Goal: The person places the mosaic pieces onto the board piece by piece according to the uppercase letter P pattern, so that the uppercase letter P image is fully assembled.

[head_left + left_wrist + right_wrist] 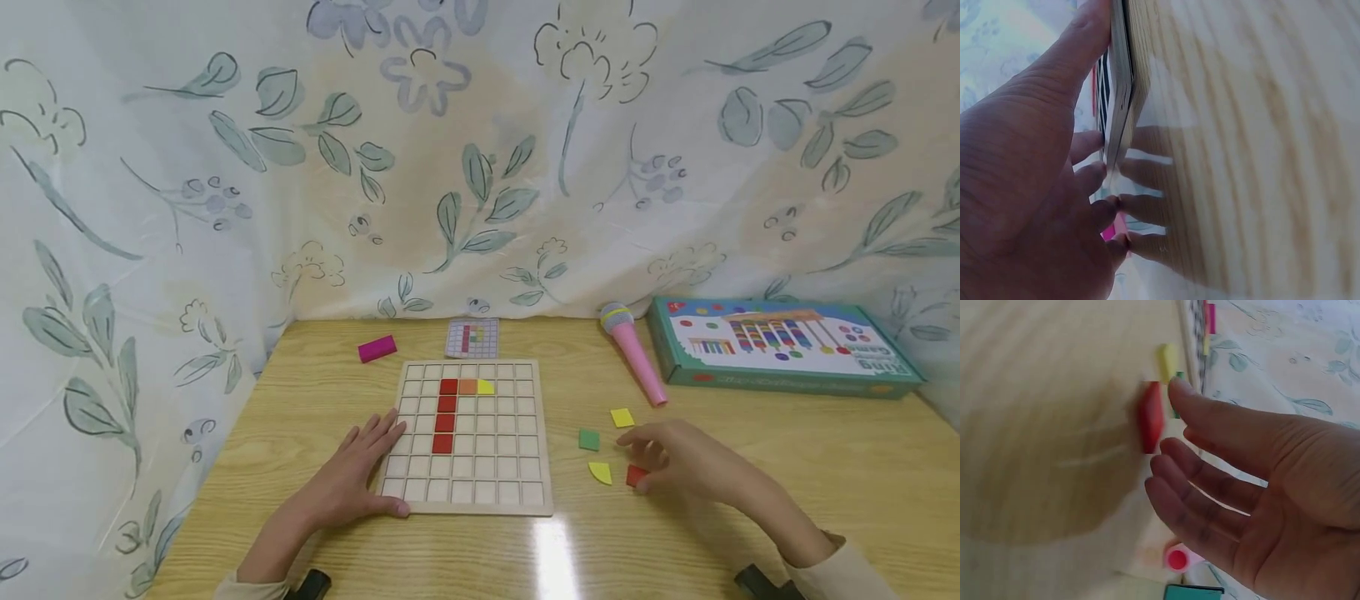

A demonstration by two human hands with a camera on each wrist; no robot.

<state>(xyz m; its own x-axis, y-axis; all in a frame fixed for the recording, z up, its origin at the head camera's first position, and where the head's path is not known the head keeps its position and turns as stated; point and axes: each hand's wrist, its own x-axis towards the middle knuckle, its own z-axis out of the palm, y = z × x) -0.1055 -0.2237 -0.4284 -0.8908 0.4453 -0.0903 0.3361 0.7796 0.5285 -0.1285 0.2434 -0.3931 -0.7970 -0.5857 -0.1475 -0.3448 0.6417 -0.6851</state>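
A wooden grid board (pixel 469 507) lies on the table with several red squares (pixel 445 422), an orange square (pixel 468 387) and a yellow rounded tile (pixel 486 387) in its cells. Along its left edge rests my left hand (pixel 348 479), fingers spread and thumb at the near corner. My right hand (pixel 686 458) is over a loose red tile (pixel 637 476), its thumb at the tile's edge and the other fingers loosely bent. In the right wrist view, the red tile (pixel 1151 417) lies just beyond the fingertips. Close by are a yellow square (pixel 622 417), a green square (pixel 588 440) and a yellow rounded piece (pixel 600 472).
Behind the board lie a small pattern card (pixel 486 337) and a magenta block (pixel 377 348). A pink toy microphone (pixel 634 358) leans beside a teal game box (pixel 783 346) at the back right. A floral cloth (pixel 465 167) hangs along the table's far edge.
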